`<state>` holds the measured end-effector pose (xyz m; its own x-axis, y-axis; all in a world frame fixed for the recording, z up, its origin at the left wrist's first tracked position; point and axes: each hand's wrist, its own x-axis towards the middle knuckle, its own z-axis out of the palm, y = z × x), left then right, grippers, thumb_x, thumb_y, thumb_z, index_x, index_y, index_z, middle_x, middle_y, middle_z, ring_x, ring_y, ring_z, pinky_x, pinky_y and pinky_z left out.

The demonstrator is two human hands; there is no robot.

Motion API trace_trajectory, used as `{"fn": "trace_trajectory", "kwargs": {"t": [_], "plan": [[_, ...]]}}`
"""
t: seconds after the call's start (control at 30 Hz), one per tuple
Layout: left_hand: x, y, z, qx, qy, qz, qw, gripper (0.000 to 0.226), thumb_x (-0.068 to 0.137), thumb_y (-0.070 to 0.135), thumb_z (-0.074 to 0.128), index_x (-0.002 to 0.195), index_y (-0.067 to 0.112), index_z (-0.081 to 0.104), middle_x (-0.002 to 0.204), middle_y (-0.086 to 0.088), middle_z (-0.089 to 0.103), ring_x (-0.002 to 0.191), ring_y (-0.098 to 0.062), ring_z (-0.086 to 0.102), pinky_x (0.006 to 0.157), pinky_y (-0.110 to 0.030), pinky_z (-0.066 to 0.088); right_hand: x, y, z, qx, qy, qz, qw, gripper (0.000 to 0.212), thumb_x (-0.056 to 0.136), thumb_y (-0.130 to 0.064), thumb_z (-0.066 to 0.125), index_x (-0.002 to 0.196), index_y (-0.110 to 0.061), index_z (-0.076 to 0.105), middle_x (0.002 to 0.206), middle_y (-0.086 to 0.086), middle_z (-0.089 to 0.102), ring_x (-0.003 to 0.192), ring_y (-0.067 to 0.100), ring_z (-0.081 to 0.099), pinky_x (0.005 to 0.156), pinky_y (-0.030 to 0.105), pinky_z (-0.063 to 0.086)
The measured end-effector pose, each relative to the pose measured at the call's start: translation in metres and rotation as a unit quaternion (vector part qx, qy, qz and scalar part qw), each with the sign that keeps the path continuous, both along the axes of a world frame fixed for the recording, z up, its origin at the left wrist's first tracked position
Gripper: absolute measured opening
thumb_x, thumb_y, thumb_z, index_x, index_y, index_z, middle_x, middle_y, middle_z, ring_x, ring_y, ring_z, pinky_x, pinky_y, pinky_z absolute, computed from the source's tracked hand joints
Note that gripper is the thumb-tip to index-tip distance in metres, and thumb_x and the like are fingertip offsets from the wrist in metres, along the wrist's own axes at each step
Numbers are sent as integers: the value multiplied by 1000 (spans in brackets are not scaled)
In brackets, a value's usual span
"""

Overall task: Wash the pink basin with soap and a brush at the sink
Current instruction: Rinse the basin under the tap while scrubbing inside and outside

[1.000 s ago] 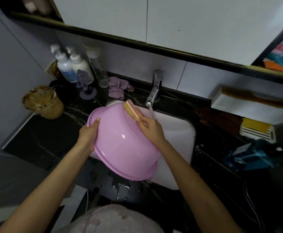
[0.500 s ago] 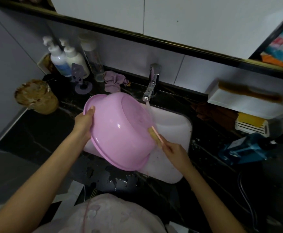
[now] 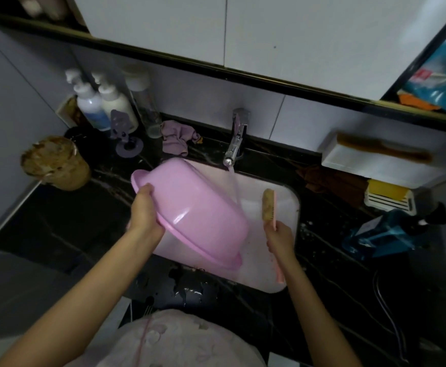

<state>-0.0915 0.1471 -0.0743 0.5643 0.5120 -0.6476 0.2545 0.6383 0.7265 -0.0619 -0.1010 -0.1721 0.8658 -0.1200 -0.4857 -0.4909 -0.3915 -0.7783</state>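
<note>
While left hand (image 3: 143,211) fingers curl over the pink basin (image 3: 200,205) rim, right hand (image 3: 280,238) fingers wrap the brush (image 3: 268,207) handle.

It's dim in here. Soft light falls from above and ahead, so the white cabinet doors (image 3: 296,35) are the brightest thing, while the black countertop (image 3: 57,221) sinks into murk. A small glare streak sits on the pink basin (image 3: 190,202). The pump bottles (image 3: 100,102) and the comb (image 3: 383,151) look smeared and soft. The dark shelf edge (image 3: 216,72) bows and the corners go dark.
</note>
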Motion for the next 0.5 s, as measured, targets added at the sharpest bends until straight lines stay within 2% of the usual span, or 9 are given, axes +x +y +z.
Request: {"fn": "trace_trajectory", "kwargs": {"t": [0.1, 0.17, 0.23, 0.37, 0.43, 0.5], "plan": [[8, -12, 5, 4, -39, -41, 998, 39, 97, 30, 43, 129, 9, 43, 110, -8, 61, 95, -19, 59, 70, -30, 50, 2, -12, 2, 53, -7, -40, 998, 20, 92, -19, 53, 73, -16, 55, 59, 4, 49, 47, 15, 43, 40, 18, 33], [13, -14, 7, 20, -50, -53, 997, 42, 96, 29, 45, 134, 10, 42, 117, -11, 59, 98, -20, 59, 71, -30, 52, 6, -19, 9, 71, -12, -46, 996, 8, 90, -9, 56, 85, -14, 59, 59, 3, 49, 46, 13, 41, 36, 14, 32], [16, -13, 8, 22, -47, -60, 997, 43, 96, 25, 46, 135, 8, 41, 113, -11, 60, 95, -20, 59, 70, -30, 51, 8, -24, 13, 78, -15, -34, 996, 9, 90, -7, 55, 94, -14, 60, 62, 3, 50, 47, 12, 41, 36, 14, 33], [18, -4, 6, 52, -33, -94, 994, 43, 96, 18, 46, 136, 4, 39, 98, -6, 60, 86, -16, 58, 68, -26, 48, 15, -26, 15, 113, 28, -12, 993, 8, 94, -8, 50, 93, -12, 58, 67, 3, 49, 52, 11, 41, 40, 16, 32], [18, 4, 3, 78, -22, -99, 992, 43, 97, 20, 46, 135, 1, 43, 96, -4, 61, 84, -15, 59, 66, -24, 47, 20, -18, 11, 178, 56, -17, 982, 11, 95, -6, 49, 92, -8, 59, 72, 4, 52, 54, 11, 42, 41, 17, 32], [16, 15, 2, 89, -7, -94, 992, 40, 98, 25, 47, 128, 0, 49, 92, -4, 63, 81, -14, 61, 69, -25, 48, 29, -6, 8, 240, 62, -2, 969, 14, 96, -3, 46, 100, -4, 60, 81, 4, 58, 58, 12, 47, 43, 17, 37]]}}
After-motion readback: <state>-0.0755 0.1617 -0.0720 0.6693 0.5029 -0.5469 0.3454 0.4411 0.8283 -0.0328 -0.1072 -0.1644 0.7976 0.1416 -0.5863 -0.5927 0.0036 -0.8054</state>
